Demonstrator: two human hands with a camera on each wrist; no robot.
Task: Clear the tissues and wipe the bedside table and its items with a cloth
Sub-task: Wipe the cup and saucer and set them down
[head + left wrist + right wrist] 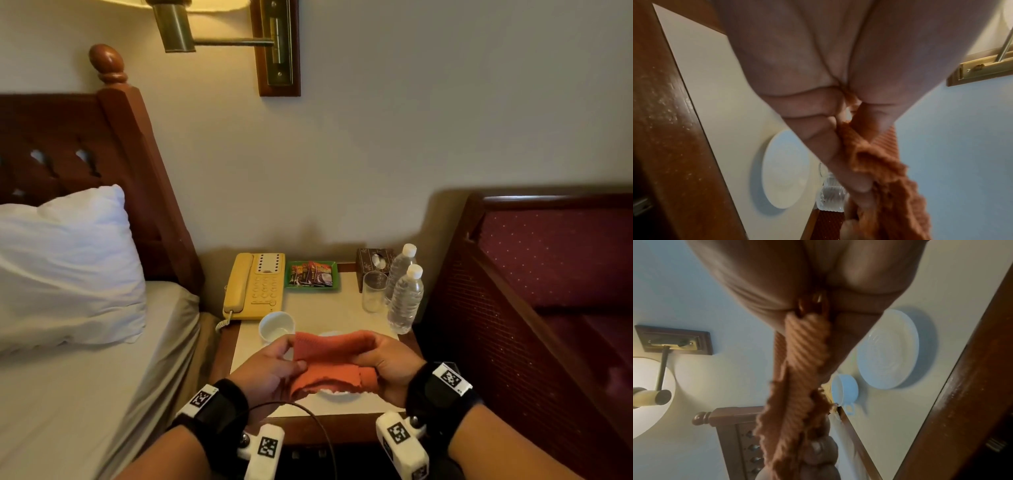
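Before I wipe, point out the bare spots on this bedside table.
Bare top shows in the middle, bordered by the phone, green tray, glass and cup. The right back corner is crowded: tissue box, two bottles. The saucer takes the near middle.

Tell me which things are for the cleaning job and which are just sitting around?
For the job: cloth held by both hands (left, right), table, phone, cup, saucer, glass, bottles, tissue box.

Just around: pillow, lamp, sofa.
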